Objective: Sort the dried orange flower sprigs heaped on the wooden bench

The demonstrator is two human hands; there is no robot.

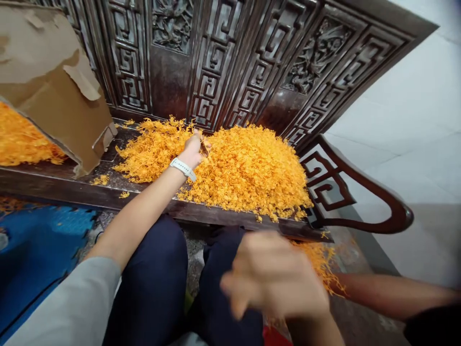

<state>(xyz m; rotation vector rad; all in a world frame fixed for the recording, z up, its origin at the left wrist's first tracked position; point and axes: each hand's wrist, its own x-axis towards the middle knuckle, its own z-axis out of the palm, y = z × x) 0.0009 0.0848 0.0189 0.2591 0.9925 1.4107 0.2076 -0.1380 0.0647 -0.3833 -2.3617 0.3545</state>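
My left hand (197, 145), with a pale watch band on its wrist, reaches into the small orange branched pieces on the dark wooden bench. Its fingers are curled in among them, between a looser, stringier heap (151, 149) on the left and a larger, denser heap (252, 168) on the right. Pieces partly hide the fingertips. Nearer to me, my right hand (277, 276) is raised above my right knee, blurred by motion. It looks closed, with the fingers bent inward; whatever it may hold cannot be made out.
A torn cardboard box (68, 96) lies at the left, with more orange pieces (25, 137) inside. Behind rises a carved bench back (212, 62); a curved armrest (392, 218) ends the right side. Another person's forearm (389, 293) reaches in near orange strands (320, 264) below the bench.
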